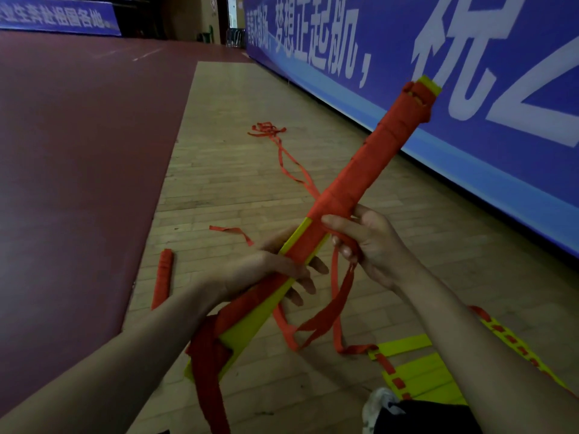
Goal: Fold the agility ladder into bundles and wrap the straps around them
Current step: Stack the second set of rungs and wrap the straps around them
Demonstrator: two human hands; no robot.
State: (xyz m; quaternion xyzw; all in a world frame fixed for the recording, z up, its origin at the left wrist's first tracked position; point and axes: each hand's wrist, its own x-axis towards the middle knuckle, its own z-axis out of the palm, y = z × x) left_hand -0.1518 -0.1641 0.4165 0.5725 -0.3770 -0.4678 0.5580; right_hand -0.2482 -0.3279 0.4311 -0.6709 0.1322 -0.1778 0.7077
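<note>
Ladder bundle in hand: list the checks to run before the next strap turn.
1. Left hand grips the ladder bundle: ok.
2. Right hand holds the orange strap: ok.
3. Upper wraps lie close together: ok.
4. Lower yellow rungs covered: not ok, bare.
5. Hanging strap free of tangles down to the floor: cannot tell.

Wooden floor [235, 145] with straps [266, 130], bundle [163, 277]
</note>
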